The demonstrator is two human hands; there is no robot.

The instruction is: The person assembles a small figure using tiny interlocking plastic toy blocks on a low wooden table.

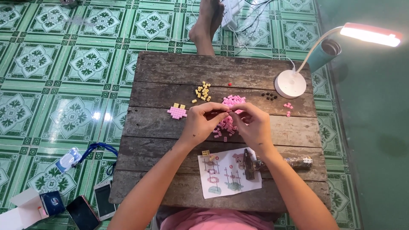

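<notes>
Left hand [199,123] and right hand [254,126] met fingertip to fingertip, pinching tiny pink brick [230,111] above pink brick pile [228,117] on worktop [170,140]. Risk: piece so small could slip, vanish into pile or roll off onto tiled floor [64,85].

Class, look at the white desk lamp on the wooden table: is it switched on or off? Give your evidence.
On. The head of the white desk lamp glows bright along its underside, above the corner of the wooden table.
</notes>
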